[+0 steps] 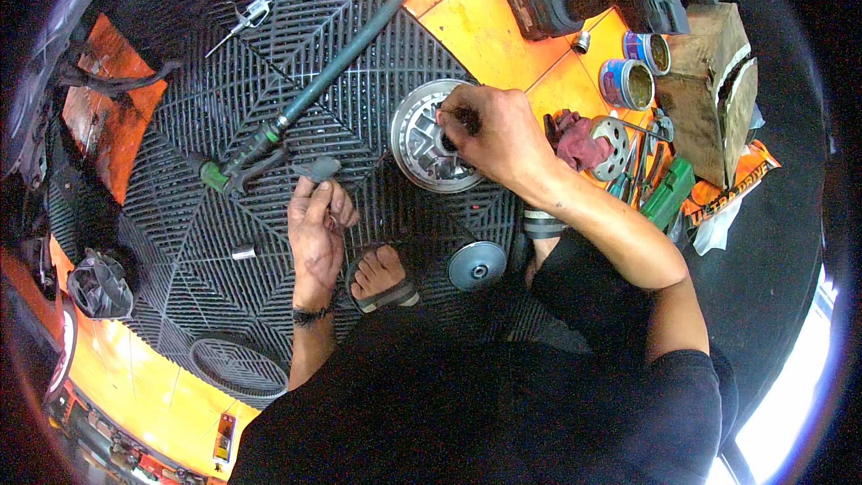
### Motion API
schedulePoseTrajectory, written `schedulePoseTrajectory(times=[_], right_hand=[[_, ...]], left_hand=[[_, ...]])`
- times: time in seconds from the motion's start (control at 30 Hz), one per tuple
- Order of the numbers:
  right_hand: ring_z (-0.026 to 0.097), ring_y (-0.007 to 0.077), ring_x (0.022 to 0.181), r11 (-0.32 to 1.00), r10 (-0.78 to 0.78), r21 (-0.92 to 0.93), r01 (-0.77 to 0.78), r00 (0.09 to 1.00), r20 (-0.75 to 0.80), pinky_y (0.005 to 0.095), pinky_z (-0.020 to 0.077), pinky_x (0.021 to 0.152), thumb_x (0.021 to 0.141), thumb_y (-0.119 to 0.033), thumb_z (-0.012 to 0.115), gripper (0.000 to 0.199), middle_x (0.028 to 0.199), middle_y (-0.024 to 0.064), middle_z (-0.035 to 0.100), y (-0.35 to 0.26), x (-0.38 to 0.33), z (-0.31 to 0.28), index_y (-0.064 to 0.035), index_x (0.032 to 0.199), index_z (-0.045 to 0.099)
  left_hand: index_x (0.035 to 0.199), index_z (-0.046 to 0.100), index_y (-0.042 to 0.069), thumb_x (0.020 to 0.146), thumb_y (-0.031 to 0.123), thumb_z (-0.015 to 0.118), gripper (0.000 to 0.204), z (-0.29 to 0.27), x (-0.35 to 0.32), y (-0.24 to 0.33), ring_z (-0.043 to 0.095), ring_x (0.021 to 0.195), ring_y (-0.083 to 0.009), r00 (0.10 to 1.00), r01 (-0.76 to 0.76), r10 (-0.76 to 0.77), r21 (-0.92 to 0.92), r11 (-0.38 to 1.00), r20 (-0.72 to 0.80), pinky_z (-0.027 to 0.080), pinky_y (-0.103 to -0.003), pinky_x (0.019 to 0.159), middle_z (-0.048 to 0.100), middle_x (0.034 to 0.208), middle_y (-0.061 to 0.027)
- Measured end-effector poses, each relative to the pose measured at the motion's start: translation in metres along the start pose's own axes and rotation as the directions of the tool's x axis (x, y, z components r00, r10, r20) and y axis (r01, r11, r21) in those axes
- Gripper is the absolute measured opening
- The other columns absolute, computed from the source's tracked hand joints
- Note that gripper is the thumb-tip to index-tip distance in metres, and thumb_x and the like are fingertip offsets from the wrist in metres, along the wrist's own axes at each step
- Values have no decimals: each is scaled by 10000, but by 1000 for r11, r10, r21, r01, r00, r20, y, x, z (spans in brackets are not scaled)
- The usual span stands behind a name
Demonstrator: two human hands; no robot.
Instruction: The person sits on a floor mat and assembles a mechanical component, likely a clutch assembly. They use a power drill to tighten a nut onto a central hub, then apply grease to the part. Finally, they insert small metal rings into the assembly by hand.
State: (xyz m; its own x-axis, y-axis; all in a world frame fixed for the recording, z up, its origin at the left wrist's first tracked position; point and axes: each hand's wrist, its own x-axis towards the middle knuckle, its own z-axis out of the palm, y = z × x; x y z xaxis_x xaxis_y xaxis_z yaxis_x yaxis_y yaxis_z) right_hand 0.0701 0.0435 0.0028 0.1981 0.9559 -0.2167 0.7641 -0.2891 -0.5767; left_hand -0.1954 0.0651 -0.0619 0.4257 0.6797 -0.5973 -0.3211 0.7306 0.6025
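Head view: right hand (498, 135) is clenched on a small dark part at the hub of a ribbed silver pulley (422, 148) lying on the black grid mat (269, 63). Left hand (316, 220) rests loose and empty on the mat, fingertips touching a grey plastic piece (316, 167). A smaller disc (476, 265) lies below the right hand, a red rag (579, 144) just beside it

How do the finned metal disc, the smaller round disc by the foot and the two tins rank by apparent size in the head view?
1. finned metal disc
2. smaller round disc
3. The two tins look alike; unranked.
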Motion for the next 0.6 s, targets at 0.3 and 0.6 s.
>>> schedulePoseTrajectory(times=[0.3, 0.6], right_hand=[[627, 342, 911, 940, -212, -271, 205, 977, 4, 437, 518, 805, 813, -94, 702, 152, 949, 112, 680, -8, 0, -5, -59, 961, 686], [637, 335, 825, 957, -246, -164, 239, 969, -25, 431, 517, 738, 769, -69, 722, 132, 840, 125, 676, 11, 9, -10, -70, 896, 687]], left_hand=[[1262, 534, 127, 978, 275, 546, 321, 21, -5, 17, 436, 741, -137, 973, 109, -24, -363, 925, 230, 405, -306, 700, 423, 776, 10], [1206, 557, 93, 1016, 229, 491, 243, 29, -5, 11, 589, 1044, -261, 970, 184, -70, -517, 836, 232, 469, -475, 983, 522, 823, -39]])
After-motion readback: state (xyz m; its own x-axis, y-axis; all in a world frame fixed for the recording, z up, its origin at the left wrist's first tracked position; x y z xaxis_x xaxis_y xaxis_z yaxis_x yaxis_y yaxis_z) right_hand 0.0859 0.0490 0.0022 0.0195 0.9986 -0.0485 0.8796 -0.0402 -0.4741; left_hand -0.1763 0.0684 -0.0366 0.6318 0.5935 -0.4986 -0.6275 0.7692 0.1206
